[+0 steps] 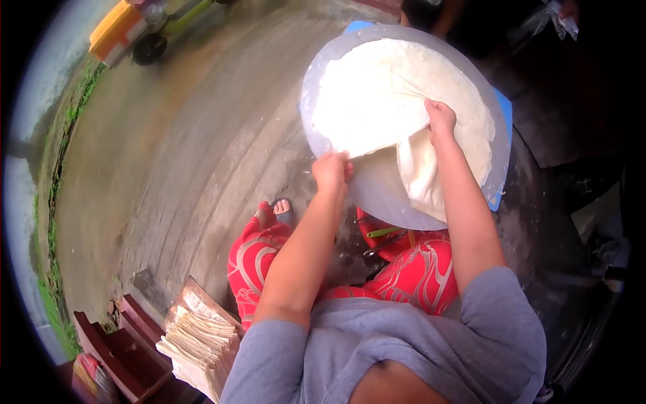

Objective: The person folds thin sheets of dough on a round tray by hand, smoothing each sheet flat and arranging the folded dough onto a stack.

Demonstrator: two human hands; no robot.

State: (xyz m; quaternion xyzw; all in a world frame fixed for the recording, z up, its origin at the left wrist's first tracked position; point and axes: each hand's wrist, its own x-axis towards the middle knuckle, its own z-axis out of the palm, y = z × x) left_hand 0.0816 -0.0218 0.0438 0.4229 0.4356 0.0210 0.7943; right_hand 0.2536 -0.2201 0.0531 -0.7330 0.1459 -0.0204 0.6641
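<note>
Over one board (369, 196) — two hands (330, 173) (441, 120) pinch one white sheet (373, 121).

A wide, round, translucent whitish board (373, 192) rested over a blue, flat-topped support (504, 116) whose corners jutted past the rim. On the board lay a broad, thin, soft white sheet (377, 94), partly lifted and folded.

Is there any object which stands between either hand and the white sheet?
Nothing visible does. The left hand and the right hand both pinch the white sheet directly.
</note>
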